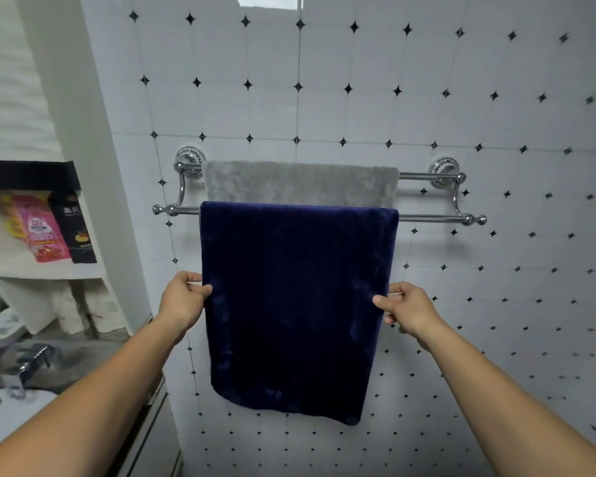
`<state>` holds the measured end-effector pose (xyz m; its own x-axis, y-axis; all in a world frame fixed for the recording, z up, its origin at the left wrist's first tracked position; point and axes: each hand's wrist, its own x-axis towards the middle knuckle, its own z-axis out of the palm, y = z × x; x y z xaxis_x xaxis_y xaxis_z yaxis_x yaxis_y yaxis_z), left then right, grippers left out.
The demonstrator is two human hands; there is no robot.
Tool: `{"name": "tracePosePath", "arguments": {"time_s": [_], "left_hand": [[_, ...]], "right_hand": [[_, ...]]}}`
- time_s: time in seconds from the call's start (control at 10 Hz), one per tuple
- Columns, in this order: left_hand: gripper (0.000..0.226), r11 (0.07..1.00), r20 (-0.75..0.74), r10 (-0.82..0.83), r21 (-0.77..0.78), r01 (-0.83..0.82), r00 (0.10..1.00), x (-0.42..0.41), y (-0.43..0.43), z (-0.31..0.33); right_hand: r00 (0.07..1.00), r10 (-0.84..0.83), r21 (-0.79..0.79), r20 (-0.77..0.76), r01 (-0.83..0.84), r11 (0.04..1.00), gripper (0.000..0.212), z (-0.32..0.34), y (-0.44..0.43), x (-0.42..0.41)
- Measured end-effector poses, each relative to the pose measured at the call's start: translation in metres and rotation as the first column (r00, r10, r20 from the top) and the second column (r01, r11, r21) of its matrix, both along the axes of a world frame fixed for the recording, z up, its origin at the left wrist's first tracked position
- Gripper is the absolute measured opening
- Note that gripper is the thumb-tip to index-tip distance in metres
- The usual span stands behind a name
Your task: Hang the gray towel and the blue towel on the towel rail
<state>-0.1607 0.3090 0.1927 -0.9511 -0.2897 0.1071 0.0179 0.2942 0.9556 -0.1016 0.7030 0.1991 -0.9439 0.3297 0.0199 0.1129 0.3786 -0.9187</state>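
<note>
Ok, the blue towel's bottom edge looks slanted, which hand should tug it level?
Probably the left hand. It pinches the left edge of the blue towel, and the bottom corner hangs higher on that side; the right hand holds the lower side.

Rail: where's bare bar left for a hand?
Front bar: a short bare stub left of the blue towel, a longer one right of it. Rear bar: bare right of the gray towel. The middle is crowded: both towels, left hand and right hand pinching the blue one's edges.

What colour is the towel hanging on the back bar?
The fluffy rear towel is light gray; head view.
</note>
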Motion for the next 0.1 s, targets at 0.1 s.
{"name": "tracePosePath", "arguments": {"time_s": [0.1], "left_hand": [[0.028,1.000,-0.035,-0.023,0.011,0.024,0.999,0.0102,-0.0026,0.0096]], "right_hand": [[0.999,-0.006,0.028,-0.048,0.007,1.000,0.030,0.0148,-0.0054,0.0133]]}}
